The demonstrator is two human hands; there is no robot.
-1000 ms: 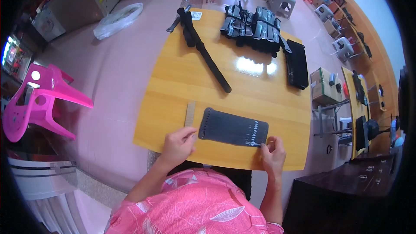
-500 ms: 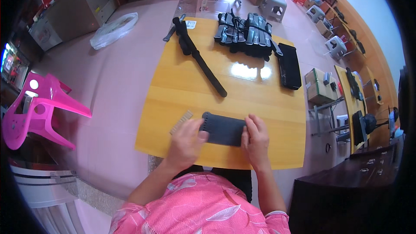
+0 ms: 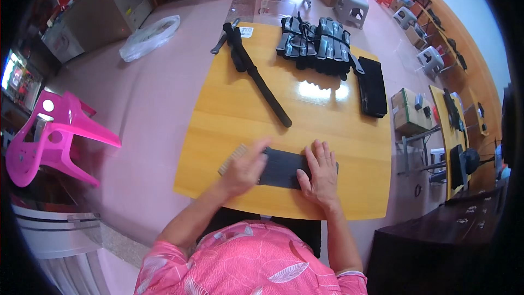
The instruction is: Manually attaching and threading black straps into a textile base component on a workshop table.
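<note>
A flat, dark grey rectangular piece [image 3: 285, 167], which looks like a folded pad or sleeve, lies near the front edge of the yellow wooden table [image 3: 349, 196]. On its right end rests my right hand [image 3: 322, 180], palm down with fingers stretched out, pressing on it and not gripping. My left hand [image 3: 243, 172] is over its left end, blurred by motion, so I cannot make out whether its fingers hold anything. Partly behind the left hand lies a ribbed, tan strip [image 3: 232, 158] on the table.
A long black strap [image 3: 267, 95] lies at the table's left. Bundled black and grey straps [image 3: 316, 43] sit at the far side, beside a black flat pouch [image 3: 372, 87]. A pink plastic stool [image 3: 60, 139] stands at left; a carton [image 3: 409, 110] stands at right.
My right hand has gone from gripping the grey piece's right edge to lying flat on top. My left hand has shifted slightly right over the left end. The whole view has shifted a little.
</note>
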